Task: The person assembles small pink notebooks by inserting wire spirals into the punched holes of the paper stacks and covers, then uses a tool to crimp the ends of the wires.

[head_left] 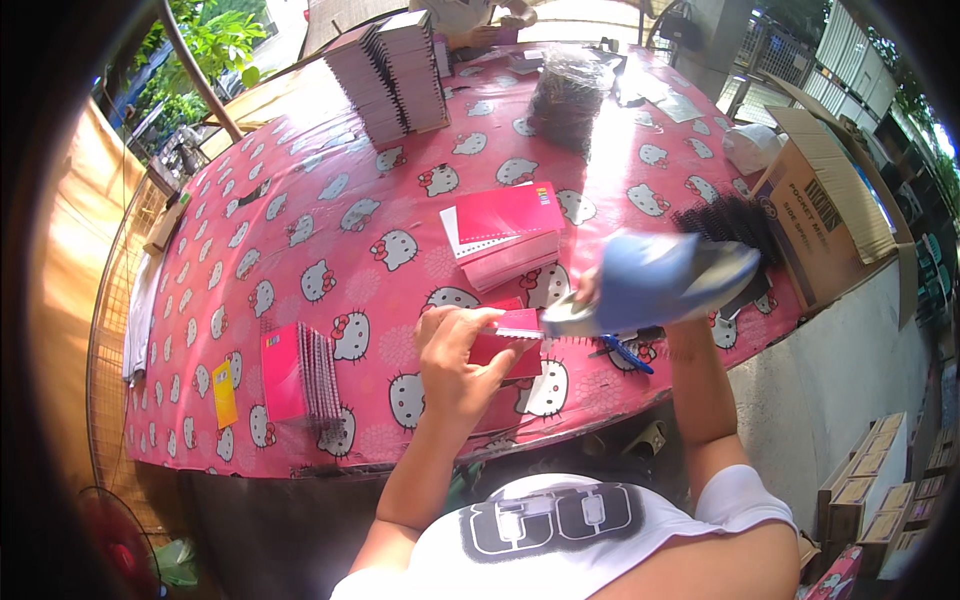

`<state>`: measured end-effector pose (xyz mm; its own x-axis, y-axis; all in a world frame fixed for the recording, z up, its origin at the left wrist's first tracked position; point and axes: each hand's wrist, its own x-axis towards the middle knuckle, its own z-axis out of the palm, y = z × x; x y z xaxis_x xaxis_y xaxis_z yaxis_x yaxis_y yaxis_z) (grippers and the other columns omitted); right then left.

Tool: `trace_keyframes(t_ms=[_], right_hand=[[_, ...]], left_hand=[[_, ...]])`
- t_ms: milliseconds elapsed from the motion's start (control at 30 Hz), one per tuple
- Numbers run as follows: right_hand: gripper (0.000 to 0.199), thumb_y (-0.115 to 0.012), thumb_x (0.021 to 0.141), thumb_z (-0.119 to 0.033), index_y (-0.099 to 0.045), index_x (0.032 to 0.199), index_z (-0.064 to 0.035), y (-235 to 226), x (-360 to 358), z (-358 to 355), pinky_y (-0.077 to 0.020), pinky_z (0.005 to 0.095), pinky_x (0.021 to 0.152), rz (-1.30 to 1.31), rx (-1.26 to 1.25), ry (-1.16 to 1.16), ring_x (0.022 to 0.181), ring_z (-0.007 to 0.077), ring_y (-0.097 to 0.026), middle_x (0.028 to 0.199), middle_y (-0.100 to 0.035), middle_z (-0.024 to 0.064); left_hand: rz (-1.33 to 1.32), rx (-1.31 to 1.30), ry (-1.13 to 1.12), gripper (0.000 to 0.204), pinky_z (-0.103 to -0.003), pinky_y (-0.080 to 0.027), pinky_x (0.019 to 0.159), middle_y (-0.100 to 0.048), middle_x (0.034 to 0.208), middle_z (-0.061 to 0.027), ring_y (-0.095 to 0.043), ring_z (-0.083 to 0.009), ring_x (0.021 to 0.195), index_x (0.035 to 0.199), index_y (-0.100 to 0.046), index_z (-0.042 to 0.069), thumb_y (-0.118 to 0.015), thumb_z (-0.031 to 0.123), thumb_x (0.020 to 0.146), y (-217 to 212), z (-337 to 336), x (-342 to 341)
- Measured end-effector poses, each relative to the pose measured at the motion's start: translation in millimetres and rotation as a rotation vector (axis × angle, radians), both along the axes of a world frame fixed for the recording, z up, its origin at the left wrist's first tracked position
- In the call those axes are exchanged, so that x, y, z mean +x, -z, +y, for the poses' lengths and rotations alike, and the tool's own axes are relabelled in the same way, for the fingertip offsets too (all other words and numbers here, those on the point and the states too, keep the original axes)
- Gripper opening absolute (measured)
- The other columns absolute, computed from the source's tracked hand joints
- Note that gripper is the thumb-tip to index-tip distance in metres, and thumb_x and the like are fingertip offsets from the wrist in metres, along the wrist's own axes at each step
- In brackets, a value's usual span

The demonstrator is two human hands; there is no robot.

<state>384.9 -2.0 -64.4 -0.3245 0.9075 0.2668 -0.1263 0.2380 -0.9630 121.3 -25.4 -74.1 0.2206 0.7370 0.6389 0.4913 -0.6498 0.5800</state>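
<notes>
My left hand (455,355) is closed on a small red notebook (492,352) near the table's front edge, thumb and fingers gripping it by its left part. The notebook's white punched edge faces up and to the right. My right hand (587,288) grips a blue slide slipper (640,280), which is smeared by motion and hides most of that hand. The slipper's toe-side tip is close to the notebook's right end; contact cannot be made out. Just beyond the notebook sits a stack of loose punched red notebooks (510,225).
Bound notebooks (300,375) and a yellow card (224,393) lie at left. A blue-handled tool (628,353) is near my right forearm. Black binding coils (730,225) and a cardboard box (825,210) stand right. Tall notebook stacks (390,80) and another person (470,25) are far back.
</notes>
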Motion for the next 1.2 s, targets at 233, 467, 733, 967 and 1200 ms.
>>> trace_keyframes(t_ms=[233, 467, 733, 967, 1200], right_hand=[[0.031, -0.075, 0.075, -0.010, -0.063, 0.102, -0.0001, 12, 4, 5, -0.0510, 0.0304, 0.076, -0.139, 0.037, 0.028, 0.084, 0.0120, -0.062, 0.093, -0.067, 0.0062], [0.033, -0.070, 0.073, -0.004, -0.059, 0.104, -0.0010, -2, -10, 10, -0.0509, 0.0332, 0.069, -0.320, 0.081, 0.113, 0.077, 0.0154, -0.060, 0.087, -0.064, 0.0091], [0.042, -0.068, 0.069, -0.004, -0.057, 0.109, 0.0014, -7, -32, 25, -0.0507, 0.0319, 0.073, -0.834, 0.429, 0.264, 0.083, 0.0147, -0.064, 0.087, -0.067, 0.0074], [0.039, -0.076, 0.065, -0.006, -0.057, 0.099, 0.0006, -17, -47, 26, -0.0506, 0.0322, 0.072, -1.015, 0.337, 0.258, 0.084, 0.0148, -0.063, 0.090, -0.067, 0.0116], [0.036, -0.072, 0.063, -0.006, -0.058, 0.097, -0.0045, -20, -56, 24, -0.0500, 0.0377, 0.070, -0.805, 0.383, 0.268, 0.084, 0.0350, -0.063, 0.089, -0.065, 0.0153]], left_hand=[[-0.051, -0.075, -0.047, 0.037, -0.033, -0.047, 0.076, -0.059, 0.095, -0.0049, -0.056, -0.0203, 0.092, 0.090, -0.069, 0.009, -0.084, 0.005, 0.057, 3, -3, -9], [-0.037, -0.045, -0.104, 0.033, -0.034, -0.048, 0.085, -0.052, 0.112, -0.0085, -0.055, -0.0228, 0.102, 0.088, -0.070, 0.008, -0.083, 0.001, 0.058, 4, 3, -10], [-0.548, -0.377, 0.066, 0.039, -0.029, -0.051, 0.085, -0.059, 0.101, -0.0052, -0.060, -0.0163, 0.098, 0.103, -0.064, 0.005, -0.082, -0.002, 0.069, 25, 8, -23], [-0.961, -0.499, 0.308, 0.031, -0.030, -0.053, 0.084, -0.069, 0.099, -0.0118, -0.065, -0.0164, 0.090, 0.113, -0.064, -0.002, -0.067, -0.009, 0.082, 55, 18, -50], [-1.052, -0.593, 0.416, 0.027, -0.030, -0.052, 0.085, -0.070, 0.098, -0.0129, -0.065, -0.0173, 0.092, 0.109, -0.068, -0.002, -0.072, 0.001, 0.082, 61, 33, -61]])
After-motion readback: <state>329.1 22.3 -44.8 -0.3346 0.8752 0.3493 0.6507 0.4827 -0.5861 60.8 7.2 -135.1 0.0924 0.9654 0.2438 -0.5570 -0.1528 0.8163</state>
